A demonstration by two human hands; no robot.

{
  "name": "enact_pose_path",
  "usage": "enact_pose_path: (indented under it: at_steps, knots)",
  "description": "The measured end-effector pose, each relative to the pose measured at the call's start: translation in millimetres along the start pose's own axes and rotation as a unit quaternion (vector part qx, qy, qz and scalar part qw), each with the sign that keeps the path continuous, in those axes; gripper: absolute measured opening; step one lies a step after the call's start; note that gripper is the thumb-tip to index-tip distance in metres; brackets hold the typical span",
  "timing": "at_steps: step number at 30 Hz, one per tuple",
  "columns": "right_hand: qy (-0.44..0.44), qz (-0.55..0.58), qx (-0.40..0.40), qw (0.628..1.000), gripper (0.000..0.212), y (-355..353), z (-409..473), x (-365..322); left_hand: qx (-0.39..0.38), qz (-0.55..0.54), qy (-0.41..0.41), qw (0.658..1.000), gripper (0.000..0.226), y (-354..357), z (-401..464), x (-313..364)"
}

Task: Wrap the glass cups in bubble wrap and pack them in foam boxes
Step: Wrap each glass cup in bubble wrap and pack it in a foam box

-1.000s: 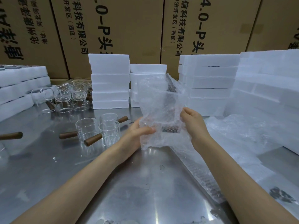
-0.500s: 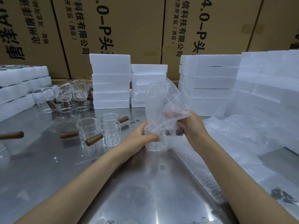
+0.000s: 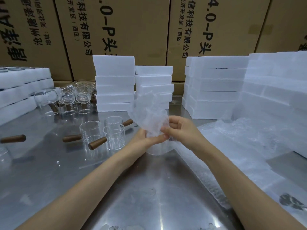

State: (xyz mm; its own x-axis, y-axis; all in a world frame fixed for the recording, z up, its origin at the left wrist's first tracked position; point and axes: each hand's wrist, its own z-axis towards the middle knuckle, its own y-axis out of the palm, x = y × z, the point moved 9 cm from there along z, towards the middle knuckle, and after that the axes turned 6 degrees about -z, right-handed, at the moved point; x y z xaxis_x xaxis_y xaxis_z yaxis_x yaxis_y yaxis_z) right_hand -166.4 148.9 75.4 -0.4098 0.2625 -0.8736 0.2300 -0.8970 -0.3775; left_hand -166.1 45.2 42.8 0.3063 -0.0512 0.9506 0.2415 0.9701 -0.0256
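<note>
A sheet of bubble wrap (image 3: pixel 147 112) is bunched up above a glass cup (image 3: pixel 156 149) that stands on the steel table (image 3: pixel 136 193), only its lower rim showing. My left hand (image 3: pixel 146 138) grips the wrapped cup from the left. My right hand (image 3: pixel 182 130) pinches the wrap from the right, fingertips touching the left hand. Three bare glass cups with wooden handles (image 3: pixel 114 135) stand just to the left.
Stacks of white foam boxes (image 3: pixel 114 83) stand at the back, with more foam boxes (image 3: pixel 216 90) at the right and foam trays (image 3: pixel 20 90) at the left. Several more glass cups (image 3: pixel 71 100) crowd the back left. Loose bubble wrap sheets (image 3: pixel 240 140) cover the right side. Cardboard cartons (image 3: pixel 132 30) form the back wall.
The bubble wrap was held spread open between both hands. It has since been folded and gathered around the cup, and my hands have come together low over the table.
</note>
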Motion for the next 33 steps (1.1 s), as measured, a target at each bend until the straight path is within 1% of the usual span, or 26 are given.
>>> enact_pose_path:
  at_steps: [1, 3, 4, 7, 8, 10, 11, 12, 13, 14, 15, 17, 21, 22, 25, 27, 29, 30, 31, 33]
  knots:
    - [0.000, 0.001, 0.003, 1.000, 0.007, 2.2, 0.1, -0.1, -0.010, -0.007, 0.008, 1.000, 0.042, 2.7, -1.3, 1.6]
    - [-0.008, -0.010, 0.021, 1.000, 0.015, 3.0, 0.6, -1.9, -0.027, -0.005, 0.023, 0.999, 0.027, 7.0, -4.0, 4.7]
    - [-0.017, -0.015, 0.031, 0.999, 0.019, 3.1, 0.9, -4.0, -0.023, 0.000, 0.027, 0.999, 0.024, 6.4, -4.4, 5.4]
    - [-0.040, -0.058, 0.066, 0.995, 0.023, -0.3, 0.5, -9.6, 0.026, 0.012, 0.023, 0.999, 0.029, -1.7, -1.2, 3.7]
    - [-0.038, -0.064, 0.080, 0.994, 0.022, -3.6, 0.1, -10.1, 0.038, 0.013, 0.025, 0.999, 0.031, -3.7, -0.3, 4.0]
    - [-0.034, -0.032, 0.095, 0.994, 0.012, -9.8, -1.6, -12.6, 0.043, 0.015, 0.035, 0.998, 0.036, -5.0, 1.5, 4.3]
    - [-0.038, -0.026, 0.095, 0.994, 0.017, -11.7, -2.1, -15.1, 0.043, 0.018, 0.040, 0.998, 0.039, -5.1, 2.2, 4.3]
    - [-0.045, -0.036, 0.088, 0.994, 0.030, -12.2, -2.5, -16.8, 0.044, 0.024, 0.045, 0.998, 0.040, -4.6, 2.6, 5.2]
    - [-0.049, -0.049, 0.074, 0.995, 0.041, -10.1, -2.9, -17.9, 0.046, 0.033, 0.051, 0.997, 0.038, -3.7, 3.3, 6.8]
    - [-0.053, -0.060, 0.056, 0.995, 0.046, -5.3, -2.8, -19.1, 0.048, 0.041, 0.055, 0.997, 0.034, -2.2, 3.9, 8.3]
    - [-0.057, -0.060, 0.037, 0.996, 0.042, 0.0, -2.9, -20.1, 0.050, 0.049, 0.055, 0.996, 0.029, -0.8, 4.6, 9.4]
    - [-0.055, -0.043, 0.018, 0.997, 0.026, 5.5, -2.2, -17.7, 0.056, 0.051, 0.046, 0.996, 0.023, 0.6, 6.2, 9.4]
    - [-0.028, -0.071, 0.026, 0.997, 0.014, -5.8, 0.8, -9.7, 0.073, 0.030, 0.025, 0.997, 0.029, -4.6, 8.5, 2.1]
    - [-0.025, -0.083, 0.026, 0.996, 0.014, -8.5, 1.1, -8.0, 0.076, 0.020, 0.018, 0.997, 0.030, -5.5, 7.6, 0.1]
    - [-0.027, -0.134, 0.024, 0.990, 0.024, -11.1, 1.4, -4.2, 0.072, -0.003, -0.003, 0.997, 0.033, -6.9, 6.1, -4.8]
    - [-0.031, -0.165, 0.023, 0.986, 0.029, -9.8, 0.8, -5.4, 0.053, -0.020, -0.025, 0.998, 0.042, -5.4, 7.2, -7.3]
    - [-0.039, -0.214, 0.028, 0.976, 0.035, -9.8, 0.9, -5.9, 0.047, -0.078, -0.049, 0.995, 0.050, -5.9, 8.3, -8.1]
    - [-0.040, -0.251, 0.030, 0.967, 0.036, -9.5, 1.2, -5.6, 0.056, -0.096, -0.044, 0.993, 0.047, -8.1, 7.7, -4.8]
    - [-0.040, -0.287, 0.031, 0.956, 0.037, -8.9, 1.7, -4.8, 0.071, -0.093, -0.018, 0.993, 0.041, -12.7, 6.7, 2.2]
    - [-0.042, -0.336, 0.035, 0.940, 0.041, -5.8, 1.4, -4.4, 0.106, -0.006, 0.082, 0.991, 0.031, -23.7, 1.8, 24.1]
